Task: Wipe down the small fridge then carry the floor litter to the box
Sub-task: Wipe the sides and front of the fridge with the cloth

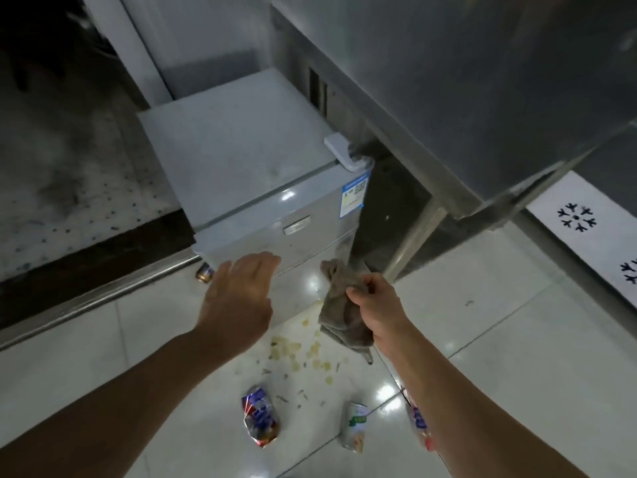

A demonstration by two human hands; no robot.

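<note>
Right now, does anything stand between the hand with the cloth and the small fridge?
Nothing visible does. The right hand grips the cloth just short of the small fridge front; the open left hand hovers beside it, not across its path.

The right hand (pixel 374 305) gripped a brown cloth (pixel 339 310) near the small fridge (pixel 241 167). The left hand (pixel 241 291) hovered flat-fingered before its door. Nearer, snack wrappers (pixel 260 420) and crumbs (pixel 296 353) littered the tiled floor (pixel 482 305).
</note>
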